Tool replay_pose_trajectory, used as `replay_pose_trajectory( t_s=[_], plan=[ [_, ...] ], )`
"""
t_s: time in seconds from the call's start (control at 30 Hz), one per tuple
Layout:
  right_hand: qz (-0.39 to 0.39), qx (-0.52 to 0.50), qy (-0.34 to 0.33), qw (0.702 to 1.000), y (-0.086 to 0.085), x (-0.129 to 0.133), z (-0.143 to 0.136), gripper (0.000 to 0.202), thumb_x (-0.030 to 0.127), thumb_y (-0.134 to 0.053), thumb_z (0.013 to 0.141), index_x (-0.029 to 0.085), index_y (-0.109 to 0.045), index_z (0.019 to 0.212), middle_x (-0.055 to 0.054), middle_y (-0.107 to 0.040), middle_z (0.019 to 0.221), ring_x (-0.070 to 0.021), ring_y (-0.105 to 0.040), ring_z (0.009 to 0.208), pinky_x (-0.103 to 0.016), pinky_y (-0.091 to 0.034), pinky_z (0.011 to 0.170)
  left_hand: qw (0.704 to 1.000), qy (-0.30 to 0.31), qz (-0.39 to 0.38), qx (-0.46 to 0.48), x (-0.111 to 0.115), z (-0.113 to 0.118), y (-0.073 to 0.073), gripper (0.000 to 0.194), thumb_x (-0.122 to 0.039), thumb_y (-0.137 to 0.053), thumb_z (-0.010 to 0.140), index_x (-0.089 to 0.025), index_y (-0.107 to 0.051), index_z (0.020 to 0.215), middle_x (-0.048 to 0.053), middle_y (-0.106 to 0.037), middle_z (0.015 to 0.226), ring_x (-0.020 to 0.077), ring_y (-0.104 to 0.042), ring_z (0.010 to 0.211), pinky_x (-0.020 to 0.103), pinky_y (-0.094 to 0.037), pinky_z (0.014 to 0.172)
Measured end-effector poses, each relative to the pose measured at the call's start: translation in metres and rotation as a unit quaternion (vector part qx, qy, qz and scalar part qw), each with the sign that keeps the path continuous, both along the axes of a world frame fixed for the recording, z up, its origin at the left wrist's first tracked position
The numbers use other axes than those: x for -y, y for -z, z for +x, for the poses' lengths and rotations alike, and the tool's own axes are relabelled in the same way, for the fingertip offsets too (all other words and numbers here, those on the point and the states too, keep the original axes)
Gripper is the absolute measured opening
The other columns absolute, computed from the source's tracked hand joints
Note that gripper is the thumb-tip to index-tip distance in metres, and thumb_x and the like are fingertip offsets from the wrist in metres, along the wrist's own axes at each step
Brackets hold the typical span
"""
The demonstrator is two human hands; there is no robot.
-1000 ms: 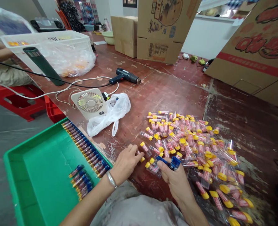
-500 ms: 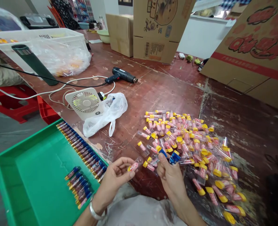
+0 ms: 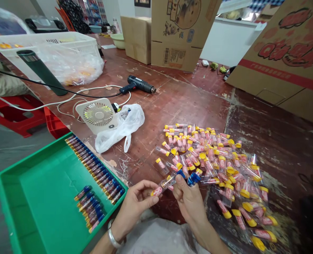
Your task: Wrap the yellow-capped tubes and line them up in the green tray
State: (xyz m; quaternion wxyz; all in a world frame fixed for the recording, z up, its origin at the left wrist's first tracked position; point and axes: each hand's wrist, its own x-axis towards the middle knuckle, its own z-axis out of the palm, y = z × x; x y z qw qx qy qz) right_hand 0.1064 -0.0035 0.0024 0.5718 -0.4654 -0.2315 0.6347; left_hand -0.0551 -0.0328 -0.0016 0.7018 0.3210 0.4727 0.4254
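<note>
My left hand pinches a small clear tube with pink-and-white contents and a yellow cap. The tube's far end points right and up, close to the fingers of my right hand. That hand is closed on several blue plastic sleeves, which stick out above the thumb and to its right. Whether the tube touches a sleeve, I cannot tell. Beyond and right of my hands lies a loose pile of similar yellow-capped tubes. To my left, a green tray holds blue-ended, wrapped tubes in a long row and a shorter group.
Farther back on the table are a small fan, a white plastic bag and a heat gun with its cord. A white crate and dark green cylinder stand at left. Cardboard boxes stand behind. A person sits at far left.
My left hand has moved slightly right and down, bringing the tube's end up to the right hand's fingers. The right hand has shifted slightly left, still gripping the blue sleeves.
</note>
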Motion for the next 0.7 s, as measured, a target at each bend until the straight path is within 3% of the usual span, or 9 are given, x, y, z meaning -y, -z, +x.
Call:
replay_pose_trajectory(
  t_s=[0.17, 0.3, 0.4, 0.5, 0.63, 0.7],
  plan=[
    [0.030, 0.072, 0.024, 0.997, 0.0024, 0.0013, 0.0014, 0.035, 0.039, -0.080, 0.069, 0.020, -0.052, 0.058, 0.010, -0.030, 0.047, -0.0073, -0.021, 0.043, -0.024, -0.018, 0.041, 1.000, -0.001, -0.004, -0.001, -0.0002, 0.0011, -0.0002, 0.026, -0.026, -0.082, 0.070, -0.016, -0.069, 0.091, 0.005, -0.075, 0.089, 0.0164, -0.066, 0.081, 0.024, -0.050, 0.073],
    [0.038, 0.126, -0.015, 0.991, 0.0078, 0.0034, 0.0058, 0.025, 0.038, -0.080, 0.069, 0.020, -0.064, 0.064, 0.008, -0.041, 0.047, -0.0084, -0.029, 0.042, -0.024, -0.025, 0.041, 1.000, 0.005, -0.001, -0.003, -0.0011, 0.0007, 0.0004, 0.026, -0.026, -0.082, 0.070, -0.016, -0.069, 0.091, 0.005, -0.074, 0.088, 0.0161, -0.065, 0.079, 0.024, -0.050, 0.072],
    [0.040, 0.161, -0.064, 0.984, 0.0069, 0.0042, 0.0061, 0.021, 0.039, -0.081, 0.068, 0.020, -0.072, 0.073, 0.002, -0.059, 0.056, -0.0137, -0.047, 0.050, -0.026, -0.041, 0.048, 1.000, 0.010, 0.004, 0.004, -0.0018, 0.0000, -0.0001, 0.026, -0.024, -0.082, 0.070, -0.015, -0.069, 0.090, 0.004, -0.073, 0.086, 0.0152, -0.065, 0.078, 0.023, -0.049, 0.070],
    [0.029, 0.169, -0.106, 0.980, 0.0025, 0.0043, 0.0027, 0.030, 0.040, -0.084, 0.064, 0.020, -0.076, 0.086, -0.005, -0.073, 0.077, -0.0216, -0.062, 0.067, -0.033, -0.051, 0.065, 1.000, -0.002, 0.008, 0.024, -0.0037, 0.0012, -0.0026, 0.028, -0.022, -0.082, 0.069, -0.016, -0.068, 0.093, 0.003, -0.073, 0.085, 0.0149, -0.066, 0.079, 0.023, -0.050, 0.073],
    [0.023, 0.143, -0.162, 0.976, 0.0016, 0.0048, -0.0013, 0.031, 0.040, -0.083, 0.066, 0.019, -0.076, 0.087, -0.007, -0.074, 0.080, -0.0238, -0.065, 0.074, -0.036, -0.052, 0.073, 0.997, -0.046, 0.027, 0.054, -0.0083, 0.0055, -0.0072, 0.034, -0.018, -0.084, 0.066, -0.019, -0.064, 0.093, 0.001, -0.072, 0.090, 0.0128, -0.066, 0.077, 0.022, -0.051, 0.071],
    [0.020, 0.131, -0.155, 0.979, 0.0034, 0.0049, -0.0008, 0.033, 0.039, -0.082, 0.067, 0.019, -0.076, 0.092, -0.004, -0.071, 0.074, -0.0203, -0.062, 0.069, -0.034, -0.052, 0.069, 0.997, -0.053, 0.034, 0.052, -0.0098, 0.0059, -0.0083, 0.033, -0.017, -0.085, 0.065, -0.019, -0.065, 0.092, 0.002, -0.072, 0.092, 0.0128, -0.066, 0.077, 0.022, -0.051, 0.070]
  ],
)
